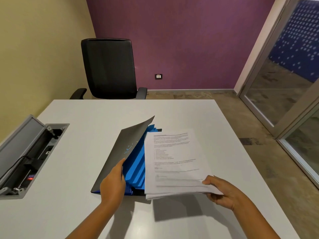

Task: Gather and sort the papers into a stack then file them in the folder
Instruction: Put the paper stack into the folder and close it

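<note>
Both hands busy: left hand [113, 183] lifts dark grey card folder [120, 152] cover; right hand [221, 191] pinches white printed paper stack [172, 166] corner, just right of folder. Light, floppy, fans easily; grip mid-edge.

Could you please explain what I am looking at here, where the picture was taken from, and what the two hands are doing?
There is no machine here: a person wears a wide-angle camera on the head, so this single picture looks forward and down at their own arms. They are at a white table. The left hand holds up the dark cover of an expanding folder, showing its blue pockets. The right hand grips a stack of printed papers by its near right corner, beside the open folder. At the left, an open cable box is sunk into the table. Beyond the table stands a black office chair.
</note>
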The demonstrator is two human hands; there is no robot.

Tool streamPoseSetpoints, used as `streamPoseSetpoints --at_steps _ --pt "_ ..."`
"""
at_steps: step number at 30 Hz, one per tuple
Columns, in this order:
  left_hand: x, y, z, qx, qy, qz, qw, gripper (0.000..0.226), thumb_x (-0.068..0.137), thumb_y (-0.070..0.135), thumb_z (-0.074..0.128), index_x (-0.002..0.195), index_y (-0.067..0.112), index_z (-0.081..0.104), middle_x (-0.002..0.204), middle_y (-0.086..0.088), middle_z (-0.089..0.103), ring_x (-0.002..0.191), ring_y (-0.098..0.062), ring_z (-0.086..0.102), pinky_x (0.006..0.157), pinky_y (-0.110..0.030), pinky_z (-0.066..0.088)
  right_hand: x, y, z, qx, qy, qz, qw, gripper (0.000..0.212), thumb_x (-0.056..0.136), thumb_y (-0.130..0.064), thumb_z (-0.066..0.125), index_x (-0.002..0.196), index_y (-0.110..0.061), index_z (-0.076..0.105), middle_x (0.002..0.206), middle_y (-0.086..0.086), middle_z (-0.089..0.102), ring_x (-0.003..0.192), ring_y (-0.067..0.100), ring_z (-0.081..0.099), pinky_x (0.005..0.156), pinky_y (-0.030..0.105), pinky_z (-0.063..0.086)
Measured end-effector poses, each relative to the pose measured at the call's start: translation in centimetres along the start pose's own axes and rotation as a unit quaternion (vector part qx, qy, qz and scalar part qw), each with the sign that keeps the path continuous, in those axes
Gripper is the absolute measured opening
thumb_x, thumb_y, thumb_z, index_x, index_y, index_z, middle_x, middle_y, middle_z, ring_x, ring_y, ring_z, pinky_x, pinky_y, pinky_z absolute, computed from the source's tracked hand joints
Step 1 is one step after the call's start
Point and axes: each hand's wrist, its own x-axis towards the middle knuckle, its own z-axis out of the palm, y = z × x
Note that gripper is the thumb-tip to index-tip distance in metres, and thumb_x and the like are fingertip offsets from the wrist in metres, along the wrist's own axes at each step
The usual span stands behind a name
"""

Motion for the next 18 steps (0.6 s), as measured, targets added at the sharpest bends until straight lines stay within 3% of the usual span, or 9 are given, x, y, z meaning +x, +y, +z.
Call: streamPoseSetpoints --at_steps 7,12,15,18 --pt "-1.4 -0.5 0.8 0.058 -0.054 0.018 0.997 0.041 0.095 0.018 0.04 0.133 0.033 0.044 0.11 0.004 0.069 0.073 -0.01 0.056 0.056 -0.016 0.038 0.3 0.2 1.3 -0.039 0.031 -0.004 0.999 0.016 0.077 0.002 0.061 0.09 -0.006 0.061 0.076 0.015 0.065 0.063 0.023 0.057 0.041 0.022 0.051" --pt "-3.1 -0.5 1.0 0.063 -0.106 0.03 0.992 0.045 0.094 0.023 0.043 0.136 0.037 0.038 0.124 0.009 0.062 0.097 -0.013 0.063 0.073 -0.02 0.051 0.5 -0.8 2.9 -0.05 0.04 -0.026 0.998 0.015 0.078 0.003 0.059 0.089 -0.007 0.06 0.086 0.017 0.063 0.069 0.024 0.058 0.044 0.022 0.053" --pt "-3.6 0.1 1.1 0.073 -0.121 0.041 0.989 0.046 0.094 0.026 0.042 0.138 0.039 0.035 0.123 0.009 0.062 0.096 -0.013 0.063 0.076 -0.021 0.053 0.7 -0.8 4.4 -0.074 0.035 -0.047 0.995 0.018 0.081 0.003 0.054 0.091 -0.01 0.06 0.089 0.014 0.064 0.075 0.022 0.058 0.046 0.022 0.053" --pt "-3.9 0.9 1.4 0.084 -0.15 0.035 0.985 0.052 0.093 0.028 0.044 0.14 0.04 0.027 0.127 0.009 0.059 0.1 -0.014 0.061 0.08 -0.021 0.054 1.1 0.0 6.3 -0.108 0.021 -0.072 0.991 0.028 0.082 0.002 0.048 0.106 -0.011 0.058 0.102 0.013 0.066 0.083 0.02 0.059 0.049 0.024 0.053"
